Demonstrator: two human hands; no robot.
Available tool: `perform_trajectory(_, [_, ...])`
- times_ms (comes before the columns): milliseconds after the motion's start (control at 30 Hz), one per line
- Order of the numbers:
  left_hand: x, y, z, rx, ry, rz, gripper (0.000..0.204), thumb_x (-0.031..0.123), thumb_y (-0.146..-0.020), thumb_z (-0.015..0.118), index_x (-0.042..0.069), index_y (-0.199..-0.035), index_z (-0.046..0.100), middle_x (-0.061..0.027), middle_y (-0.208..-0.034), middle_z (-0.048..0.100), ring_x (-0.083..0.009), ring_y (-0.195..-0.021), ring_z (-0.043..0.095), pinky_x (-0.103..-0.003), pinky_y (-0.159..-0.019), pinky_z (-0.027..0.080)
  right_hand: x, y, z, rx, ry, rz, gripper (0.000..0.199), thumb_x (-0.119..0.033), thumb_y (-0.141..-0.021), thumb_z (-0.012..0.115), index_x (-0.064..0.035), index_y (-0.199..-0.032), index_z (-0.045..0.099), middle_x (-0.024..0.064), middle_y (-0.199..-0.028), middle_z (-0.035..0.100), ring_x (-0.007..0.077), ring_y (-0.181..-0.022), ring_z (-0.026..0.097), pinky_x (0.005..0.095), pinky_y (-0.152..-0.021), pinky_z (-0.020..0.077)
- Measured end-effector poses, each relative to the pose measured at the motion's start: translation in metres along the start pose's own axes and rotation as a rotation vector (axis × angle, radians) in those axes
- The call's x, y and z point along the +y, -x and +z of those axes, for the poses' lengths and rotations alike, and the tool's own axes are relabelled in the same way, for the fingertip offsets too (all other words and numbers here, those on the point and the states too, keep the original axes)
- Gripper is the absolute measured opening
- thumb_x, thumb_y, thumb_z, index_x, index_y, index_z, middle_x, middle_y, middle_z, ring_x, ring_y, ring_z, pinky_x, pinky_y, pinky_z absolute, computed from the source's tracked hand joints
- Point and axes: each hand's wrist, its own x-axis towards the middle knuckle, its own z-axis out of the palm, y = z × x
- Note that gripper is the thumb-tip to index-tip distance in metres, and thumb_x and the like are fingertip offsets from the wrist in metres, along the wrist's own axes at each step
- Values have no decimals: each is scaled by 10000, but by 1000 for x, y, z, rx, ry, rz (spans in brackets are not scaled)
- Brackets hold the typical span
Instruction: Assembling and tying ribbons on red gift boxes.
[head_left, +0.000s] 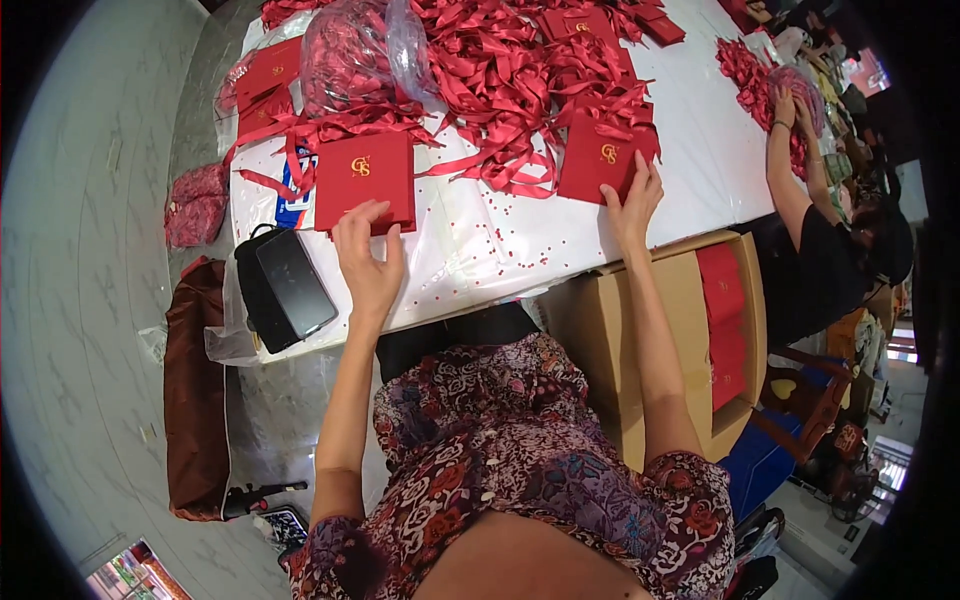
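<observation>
A short stack of red gift bags (352, 172) with gold lettering lies at the near left of the table. My left hand (366, 262) rests at its near edge, fingers loosely bent and thumb apart. Farther right lies another red gift bag (590, 165) with a gold mark and a ribbon handle. My right hand (630, 208) has this bag by its near right corner, thumb at the lower edge and fingers along the right side. Red ribbon handles (495, 95) lie in a thick tangle beyond and between the two bags.
A clear plastic bag (350, 60) of red ribbons stands behind. A phone (296, 283) on a black pouch lies at the table's left corner. An open cardboard box (610, 330) holding red bags stands below right. Another person (825, 260) works at the far right.
</observation>
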Motion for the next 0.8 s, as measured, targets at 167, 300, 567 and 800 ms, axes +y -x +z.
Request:
perform_trajectory(167, [-14, -3, -1, -82, -129, 27, 509, 149, -754, 749, 109, -1240, 605, -166, -1330, 516, -380, -1269, 430, -486, -1056, 335, 0, -18, 15, 17, 7, -72, 785, -72, -797, 722, -94, -1486, 347, 311, -1452, 285, 468, -1315, 311, 517, -1113, 278])
perform_trajectory(300, [-23, -2, 1, -211, -252, 40, 658, 221, -753, 763, 150, -1367, 537, -183, -1460, 423, -396, -1360, 348, -523, -1105, 241, -9, -4, 14, 21, 55, -92, 708, -33, -821, 637, -67, -1471, 357, 326, -1441, 253, 469, -1315, 288, 525, -1116, 257])
perform_trajectory(567, [-40, 4, 3, -279, -303, 6, 595, 76, -799, 674, 187, -1371, 553, -142, -1459, 457, -348, -1306, 409, -471, -1075, 269, -52, 18, -2, 83, 3, -218, 417, 14, -801, 584, -50, -1213, 594, 200, -1187, 505, 366, -1151, 446, 457, -993, 354])
perform_trajectory(800, [-24, 11, -3, -213, -220, 118, 430, 23, -760, 667, 190, -1155, 708, -46, -1249, 639, -277, -1127, 532, -416, -998, 340, -116, 18, 42, -200, -245, -342, 330, -63, -796, 700, -86, -1120, 639, 131, -985, 555, 320, -903, 570, 425, -755, 485])
